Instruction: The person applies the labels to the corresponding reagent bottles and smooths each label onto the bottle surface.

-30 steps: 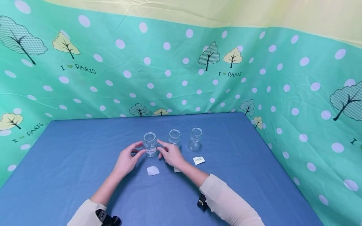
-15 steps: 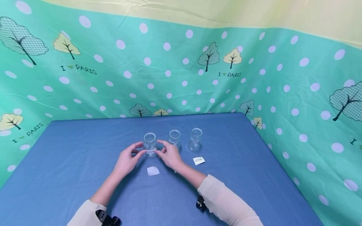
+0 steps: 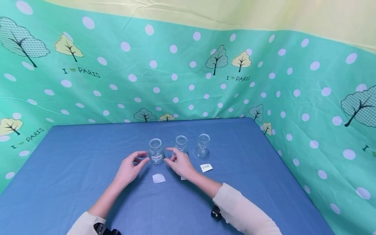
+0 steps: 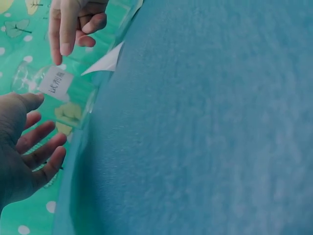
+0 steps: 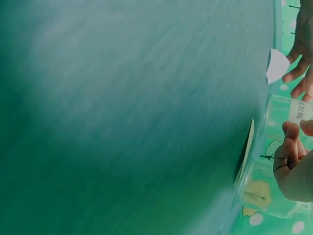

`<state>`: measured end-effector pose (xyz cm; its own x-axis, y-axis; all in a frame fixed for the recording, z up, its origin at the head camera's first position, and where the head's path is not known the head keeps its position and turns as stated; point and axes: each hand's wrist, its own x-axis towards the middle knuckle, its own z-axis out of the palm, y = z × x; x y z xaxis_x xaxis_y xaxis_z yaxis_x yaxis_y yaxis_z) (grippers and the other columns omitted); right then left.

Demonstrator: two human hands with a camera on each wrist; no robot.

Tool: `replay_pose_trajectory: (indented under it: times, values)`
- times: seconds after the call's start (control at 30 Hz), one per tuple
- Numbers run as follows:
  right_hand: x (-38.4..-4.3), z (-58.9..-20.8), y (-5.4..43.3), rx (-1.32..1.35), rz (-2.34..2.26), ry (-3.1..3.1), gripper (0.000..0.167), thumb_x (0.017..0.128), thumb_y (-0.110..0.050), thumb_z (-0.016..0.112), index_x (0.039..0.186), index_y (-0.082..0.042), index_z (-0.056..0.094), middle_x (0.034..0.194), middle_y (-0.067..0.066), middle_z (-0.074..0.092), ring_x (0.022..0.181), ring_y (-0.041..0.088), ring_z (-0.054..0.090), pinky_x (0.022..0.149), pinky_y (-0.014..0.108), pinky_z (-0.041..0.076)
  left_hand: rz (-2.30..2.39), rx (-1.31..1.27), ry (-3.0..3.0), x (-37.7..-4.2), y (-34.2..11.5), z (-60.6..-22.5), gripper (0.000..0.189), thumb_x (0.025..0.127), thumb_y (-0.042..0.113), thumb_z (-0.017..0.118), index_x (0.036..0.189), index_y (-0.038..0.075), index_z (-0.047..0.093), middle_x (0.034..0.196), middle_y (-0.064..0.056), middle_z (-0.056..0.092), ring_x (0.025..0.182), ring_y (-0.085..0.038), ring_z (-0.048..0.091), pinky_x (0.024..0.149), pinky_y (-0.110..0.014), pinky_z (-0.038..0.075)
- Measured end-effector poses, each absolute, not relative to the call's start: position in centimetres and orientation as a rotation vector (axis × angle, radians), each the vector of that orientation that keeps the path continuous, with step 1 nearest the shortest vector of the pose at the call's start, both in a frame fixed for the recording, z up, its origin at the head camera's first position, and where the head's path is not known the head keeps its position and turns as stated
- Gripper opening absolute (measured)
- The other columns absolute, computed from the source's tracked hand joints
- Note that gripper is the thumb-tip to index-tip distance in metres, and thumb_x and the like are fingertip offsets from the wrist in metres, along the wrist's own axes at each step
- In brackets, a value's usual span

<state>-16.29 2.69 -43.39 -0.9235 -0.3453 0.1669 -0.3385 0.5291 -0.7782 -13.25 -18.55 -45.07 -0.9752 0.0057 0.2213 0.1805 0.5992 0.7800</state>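
The left hand (image 3: 129,168) and the right hand (image 3: 180,162) are placed on the two sides of a glass jar (image 3: 156,148), which stands upright on the blue table (image 3: 88,156) and carries a white label (image 3: 156,158) on its front. Both hands are spread, with the thumb and the index finger parted in a loose curve, and neither of them is gripping. Both index fingers are apart from the glass; the thumbs are so near to it that I cannot tell if they touch.

The left forearm (image 3: 105,199) comes from the lower left and leans inward; the right forearm (image 3: 205,183) comes from the lower right, at a flatter slope. In the left wrist view, the other fingers of the left hand are fanned out below the thumb.

A second jar (image 3: 181,140) is partly hidden behind the right hand, and a third jar (image 3: 202,147) stands to its right. In front of the labelled jar lies a curled white paper (image 3: 159,178), and in front of the third one a paper with writing (image 3: 206,167).
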Motion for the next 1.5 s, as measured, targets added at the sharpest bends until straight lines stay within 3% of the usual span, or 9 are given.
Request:
replay_pose_trajectory:
  times: [0.23, 0.4, 0.9, 1.27, 1.5]
  values:
    - [-15.9, -43.2, 4.1, -0.661, -1.332, 2.732, 0.019, 0.086, -0.020, 0.067, 0.101, -0.007, 0.068, 0.072, 0.003, 0.065, 0.055, 0.000, 0.050, 0.054, 0.016, 0.043, -1.273, -0.182, -2.680, -12.3, -18.1, -43.7, 0.027, 0.088, 0.024, 0.066, 0.108, 0.007, 0.065, 0.098, -0.006, 0.068, 0.082, -0.017, 0.063, 0.071, -0.025, 0.050]
    - [-15.8, -42.7, 5.2, -0.693, -1.286, 2.743, 0.014, 0.086, -0.020, 0.067, 0.094, -0.009, 0.070, 0.074, 0.002, 0.066, 0.059, 0.004, 0.052, 0.056, 0.017, 0.043, -1.301, -0.168, -2.737, -11.9, -17.2, -42.9, 0.024, 0.087, 0.025, 0.067, 0.104, 0.009, 0.067, 0.097, -0.005, 0.069, 0.080, -0.015, 0.062, 0.067, -0.024, 0.049]
    - [-15.8, -42.2, 9.8, -0.740, -1.131, 2.742, 0.010, 0.084, -0.015, 0.067, 0.090, -0.008, 0.070, 0.078, 0.001, 0.065, 0.067, 0.011, 0.056, 0.061, 0.017, 0.044, -1.208, -0.469, -2.880, -11.6, -13.4, -42.7, 0.020, 0.085, 0.025, 0.069, 0.098, 0.009, 0.068, 0.089, 0.001, 0.067, 0.072, -0.006, 0.057, 0.064, -0.022, 0.047]
    - [-15.6, -42.6, 11.7, -0.864, -0.909, 2.705, 0.014, 0.082, -0.017, 0.070, 0.093, -0.008, 0.069, 0.076, -0.003, 0.062, 0.067, 0.010, 0.054, 0.062, 0.018, 0.042, -0.990, -0.696, -2.884, -11.8, -10.0, -43.4, 0.017, 0.079, 0.019, 0.073, 0.090, 0.008, 0.066, 0.085, -0.002, 0.066, 0.080, -0.017, 0.062, 0.073, -0.033, 0.049]
    - [-15.5, -43.3, 12.3, -0.951, -0.798, 2.736, 0.021, 0.079, -0.021, 0.073, 0.095, -0.009, 0.069, 0.075, -0.001, 0.059, 0.069, 0.013, 0.052, 0.062, 0.019, 0.040, -0.888, -0.749, -2.880, -11.9, -8.8, -44.2, 0.021, 0.077, 0.022, 0.074, 0.090, 0.008, 0.066, 0.080, 0.000, 0.060, 0.074, -0.013, 0.056, 0.069, -0.032, 0.048]
